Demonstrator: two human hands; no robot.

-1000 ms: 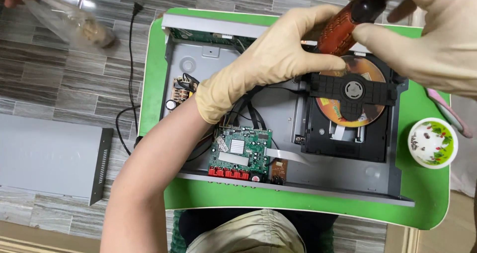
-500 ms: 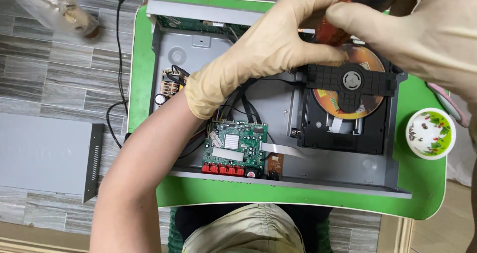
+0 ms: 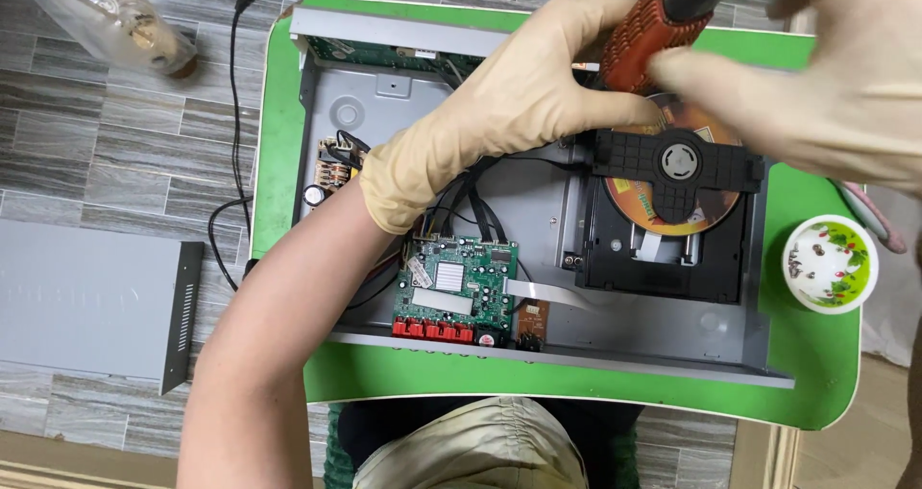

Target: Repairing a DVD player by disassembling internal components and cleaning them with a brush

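While both hands grip it, screwdriver stands (upright) above disc tray.

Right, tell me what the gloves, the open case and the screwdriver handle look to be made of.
Gloves on left hand and right hand: thin cream latex or rubber, matte, wrinkling. Open case: grey sheet metal, dull, with folded edges and stamped holes. Screwdriver handle: ribbed reddish translucent plastic, probably, with a black cap.

Ribbed red screwdriver handle, matt grey metal chassis, seemingly latex gloves
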